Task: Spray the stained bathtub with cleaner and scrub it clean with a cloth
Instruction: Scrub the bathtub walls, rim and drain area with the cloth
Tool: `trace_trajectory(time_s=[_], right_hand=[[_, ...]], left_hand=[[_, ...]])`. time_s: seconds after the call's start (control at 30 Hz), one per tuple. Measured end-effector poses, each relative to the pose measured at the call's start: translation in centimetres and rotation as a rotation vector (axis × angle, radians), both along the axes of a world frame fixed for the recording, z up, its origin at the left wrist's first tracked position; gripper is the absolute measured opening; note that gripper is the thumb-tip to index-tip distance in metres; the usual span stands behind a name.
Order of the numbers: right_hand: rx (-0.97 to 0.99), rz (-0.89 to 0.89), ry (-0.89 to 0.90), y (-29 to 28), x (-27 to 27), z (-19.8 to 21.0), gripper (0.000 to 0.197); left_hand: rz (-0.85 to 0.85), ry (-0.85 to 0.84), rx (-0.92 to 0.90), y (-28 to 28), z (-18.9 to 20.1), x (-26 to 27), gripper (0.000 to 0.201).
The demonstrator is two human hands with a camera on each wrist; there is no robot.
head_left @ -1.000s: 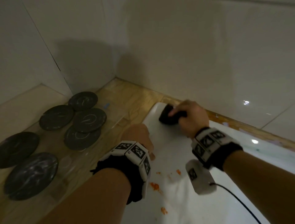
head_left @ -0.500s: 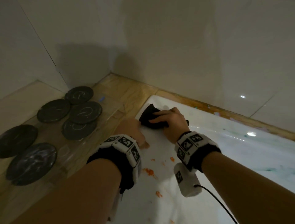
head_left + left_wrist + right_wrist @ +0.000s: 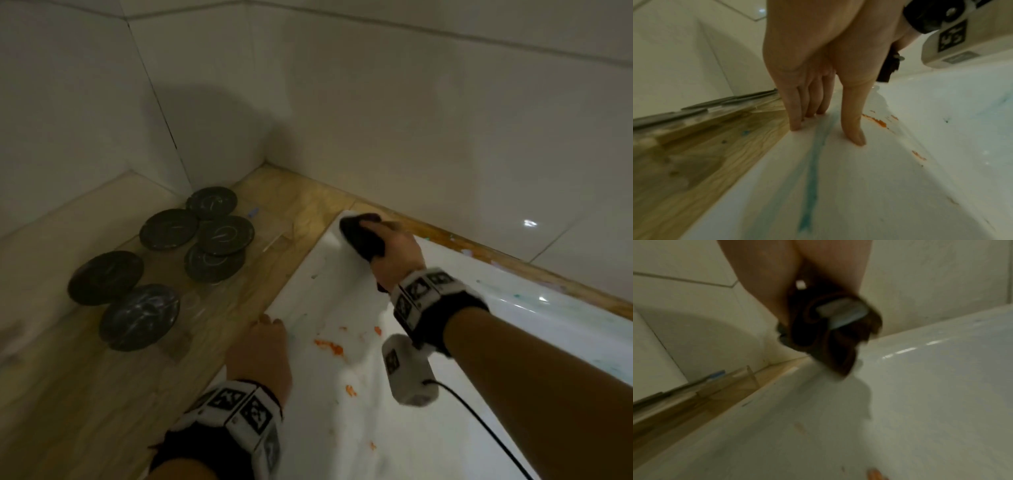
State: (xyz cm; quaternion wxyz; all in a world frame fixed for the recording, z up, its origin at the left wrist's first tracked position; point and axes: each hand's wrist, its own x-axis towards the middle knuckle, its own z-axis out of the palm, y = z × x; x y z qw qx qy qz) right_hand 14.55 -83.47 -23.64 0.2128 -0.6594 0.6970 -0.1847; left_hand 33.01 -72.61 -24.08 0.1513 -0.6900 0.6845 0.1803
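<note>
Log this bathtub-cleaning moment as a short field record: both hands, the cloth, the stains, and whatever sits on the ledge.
right hand: right hand grips the dark crumpled cloth, pressing it on the far corner of the white bathtub rim
left hand: left hand rests with straight fingers on the rim's near edge, holding nothing
stains: orange smears on the rim between the hands; blue-green streak under the left hand
ledge: dark round plates on the wooden ledge
spray bottle: not in view

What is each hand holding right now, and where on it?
The right hand grips the dark cloth, bunched under its fingers and palm. The left hand holds nothing; its straight fingers press the bathtub rim.
</note>
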Motion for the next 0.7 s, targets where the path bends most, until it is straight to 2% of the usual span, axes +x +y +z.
trace_trajectory(time_s=[0.1, 0.17, 0.27, 0.37, 0.43, 0.53, 0.6, 0.63, 0.7], right_hand=[[0.363, 0.077, 0.102, -2.0, 2.0, 0.0, 0.079], [0.424, 0.163, 0.245, -1.8, 3.2, -0.7, 0.082], [0.269, 0.286, 0.288, 0.3, 3.8, -1.7, 0.074], [0.137, 0.325, 0.126, 3.3, 3.5, -2.5, 0.071], [0.140, 0.316, 0.030, 5.2, 3.3, -3.1, 0.068], [0.198, 0.300, -0.137, 7.2, 2.9, -2.9, 0.046], [0.268, 0.352, -0.104, 7.2, 2.7, -1.4, 0.041], [0.268, 0.332, -0.095, 6.8, 2.6, -0.7, 0.042], [0.112, 0.193, -0.138, 5.2, 2.5, 0.7, 0.043]], left_hand=[[-0.029, -0.050, 0.017, -0.4, 0.1, -0.5, 0.060], [-0.040, -0.062, 0.003, -0.5, 0.4, -0.6, 0.056], [-0.050, -0.083, 0.017, -0.6, 0.5, -0.7, 0.055], [-0.052, -0.102, 0.005, -0.8, 0.4, -0.7, 0.048], [-0.047, -0.089, 0.014, -0.8, 0.5, -0.6, 0.049], [-0.041, -0.076, -0.007, -0.8, 0.3, -0.2, 0.055], [-0.039, -0.080, -0.003, -0.7, 0.1, -0.1, 0.055], [-0.038, -0.083, 0.007, -0.7, 0.1, -0.1, 0.055], [-0.031, -0.084, 0.013, -0.8, 0.1, -0.2, 0.056]])
